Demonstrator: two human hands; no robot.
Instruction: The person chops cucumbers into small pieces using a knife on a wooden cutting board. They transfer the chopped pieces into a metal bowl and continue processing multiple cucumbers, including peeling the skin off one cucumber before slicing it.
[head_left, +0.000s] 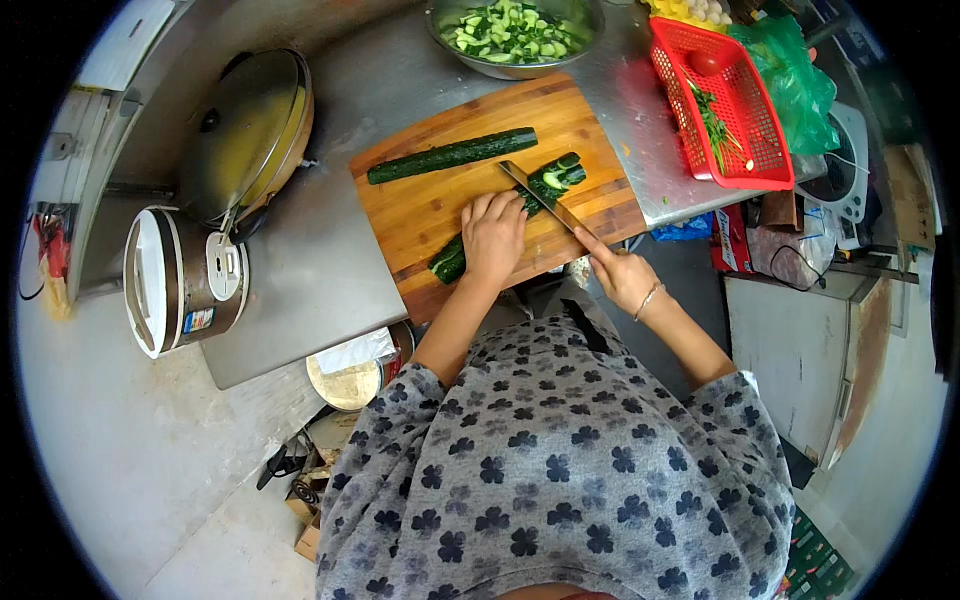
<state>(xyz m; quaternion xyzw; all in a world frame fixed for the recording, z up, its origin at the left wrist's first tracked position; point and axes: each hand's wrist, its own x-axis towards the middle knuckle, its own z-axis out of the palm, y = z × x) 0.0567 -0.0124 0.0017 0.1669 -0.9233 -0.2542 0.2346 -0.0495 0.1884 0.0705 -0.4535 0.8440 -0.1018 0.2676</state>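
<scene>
A wooden cutting board (420, 225) lies on the metal worktop. My left hand (493, 232) presses down on a cucumber (448, 259) that runs diagonally across the board. My right hand (624, 276) grips a kitchen knife (551, 202) by its handle, the blade slanting across the cucumber just beyond my left fingers. Past the blade lie cut cucumber pieces (562, 174). Farther back on the board rests another, longer cucumber (453, 155), touched by neither hand. Behind the board stands a metal bowl (510, 71) holding chopped green cucumber chunks (517, 34).
A red plastic basket (776, 142) with a tomato (703, 63) and green herbs (712, 124) sits at the right, beside a green plastic bag (791, 71). At the left are a lidded pan (244, 135) and a rice cooker (187, 281). The worktop's edge (300, 346) is near me.
</scene>
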